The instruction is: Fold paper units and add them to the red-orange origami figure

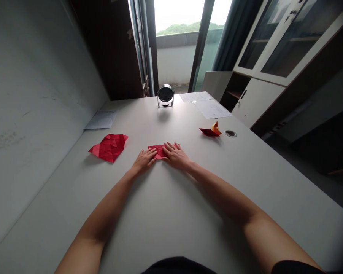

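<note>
A folded strip of red paper (159, 152) lies flat on the white table in front of me. My left hand (144, 160) rests on its left end, fingers stretched out over the paper. Across its right part lies my right hand (175, 155), open and flat with the fingers spread. Both hands press on the paper from above, and they cover much of its two ends. Off to the left sits a creased, unfolded sheet of red paper (110, 147). To the right stands a small folded paper figure (213, 130) in red and orange.
At the table's (160, 220) far edge stands a round black device on a metal stand (165, 95). Printed sheets (211, 109) lie at the back right, another paper (101, 119) by the left wall. A cable hole (230, 133) is near the right edge.
</note>
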